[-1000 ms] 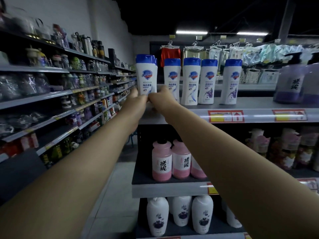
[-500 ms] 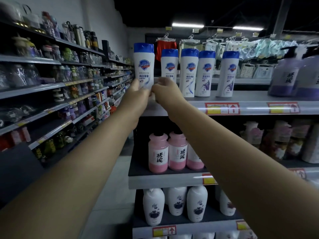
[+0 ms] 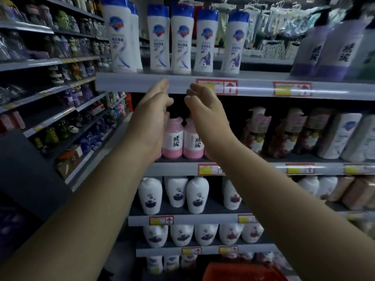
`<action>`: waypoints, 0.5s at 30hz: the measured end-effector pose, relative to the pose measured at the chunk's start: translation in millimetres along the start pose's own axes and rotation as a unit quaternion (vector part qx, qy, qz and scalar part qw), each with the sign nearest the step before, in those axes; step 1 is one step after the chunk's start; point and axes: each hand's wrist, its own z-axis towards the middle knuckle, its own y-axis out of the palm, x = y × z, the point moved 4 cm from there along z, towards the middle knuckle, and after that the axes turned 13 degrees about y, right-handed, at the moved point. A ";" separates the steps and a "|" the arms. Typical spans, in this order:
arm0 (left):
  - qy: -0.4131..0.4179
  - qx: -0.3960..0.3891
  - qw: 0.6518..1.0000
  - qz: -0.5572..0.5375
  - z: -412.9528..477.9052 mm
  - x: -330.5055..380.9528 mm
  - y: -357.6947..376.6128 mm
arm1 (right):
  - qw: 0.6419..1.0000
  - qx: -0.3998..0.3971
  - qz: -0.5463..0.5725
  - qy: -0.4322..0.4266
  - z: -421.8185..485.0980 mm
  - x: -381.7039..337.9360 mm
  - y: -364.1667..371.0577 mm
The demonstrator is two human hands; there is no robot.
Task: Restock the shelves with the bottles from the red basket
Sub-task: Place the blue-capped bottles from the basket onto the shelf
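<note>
Hovering left hand (image 3: pixel 150 116) and right hand (image 3: pixel 205 110) side by side before the top shelf (image 3: pixel 142 84), both loosely open and holding nothing, with the blue-capped bottle (image 3: pixel 121 39) standing upright above-left and the red basket (image 3: pixel 239 272) lying well below, likely nearer the right hand.

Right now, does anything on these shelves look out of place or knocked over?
Nothing stands out: the blue-capped bottles stand upright in a row on the top shelf, and nothing looks spilled or fallen.
</note>
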 end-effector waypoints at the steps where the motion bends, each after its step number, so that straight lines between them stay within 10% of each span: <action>1: -0.003 0.003 1.000 -0.002 -7.7 -2.8 8.4 | 1.000 -0.004 -0.001 0.003 -5.1 4.9 -10.3; 15: -0.121 -0.026 0.991 -0.058 -90.5 -129.1 108.2 | 0.990 0.019 0.013 0.137 -36.1 140.6 -126.4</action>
